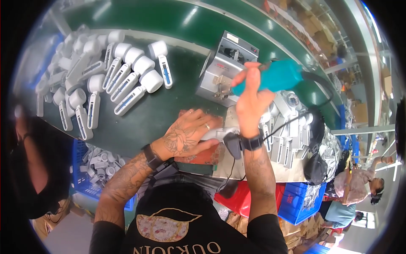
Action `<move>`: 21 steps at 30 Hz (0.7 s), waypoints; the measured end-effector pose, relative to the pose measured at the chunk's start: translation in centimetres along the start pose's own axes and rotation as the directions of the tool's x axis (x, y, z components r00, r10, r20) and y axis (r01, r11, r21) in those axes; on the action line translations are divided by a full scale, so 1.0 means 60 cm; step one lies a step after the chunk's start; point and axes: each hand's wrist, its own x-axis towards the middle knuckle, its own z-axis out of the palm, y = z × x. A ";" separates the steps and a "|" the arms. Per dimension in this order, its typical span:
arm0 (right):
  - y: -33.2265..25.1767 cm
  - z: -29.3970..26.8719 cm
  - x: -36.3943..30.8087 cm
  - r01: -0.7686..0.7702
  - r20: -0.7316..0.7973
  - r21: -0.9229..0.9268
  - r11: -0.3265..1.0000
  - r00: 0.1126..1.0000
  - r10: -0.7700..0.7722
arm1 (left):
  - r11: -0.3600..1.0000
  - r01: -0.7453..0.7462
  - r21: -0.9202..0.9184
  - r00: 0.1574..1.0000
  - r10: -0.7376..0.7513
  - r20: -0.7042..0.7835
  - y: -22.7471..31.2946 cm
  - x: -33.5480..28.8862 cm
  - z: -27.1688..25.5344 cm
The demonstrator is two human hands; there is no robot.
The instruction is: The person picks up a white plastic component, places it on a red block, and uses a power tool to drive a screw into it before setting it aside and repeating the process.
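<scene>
My right hand (253,99) is closed around a teal electric screwdriver (281,76), which is tilted so its tip points left at the front of a grey metal screw feeder (216,76). Whether the tip touches the feeder cannot be made out. Below it, my left hand (186,132) lies over a white plastic handheld housing (213,134), thumb and fingers around its left end, on a worn reddish-brown pad (196,160). The housing's right end is partly hidden by my right wrist and the dark device strapped there.
Many white round-headed housings (131,61) lie on the green bench (139,120) at left. Several more (281,139) lie at right beside a black cable (289,123). Blue crates (298,203) stand below. A person's arm (31,156) is at far left; other people (355,186) are at right.
</scene>
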 end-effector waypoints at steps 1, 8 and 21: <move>0.010 0.006 0.005 0.040 -0.005 0.009 0.999 0.999 -0.040 | 1.000 0.000 0.005 1.000 0.000 -0.005 0.004 0.001 -0.004; 0.031 0.002 -0.010 -0.052 -0.009 0.099 0.994 0.999 0.053 | 0.995 0.092 -0.050 0.994 -0.095 -0.061 0.013 0.002 -0.003; -0.047 -0.088 -0.144 -0.210 0.117 0.168 0.963 0.974 0.192 | 1.000 0.011 -0.001 0.998 -0.011 -0.058 -0.005 0.003 0.008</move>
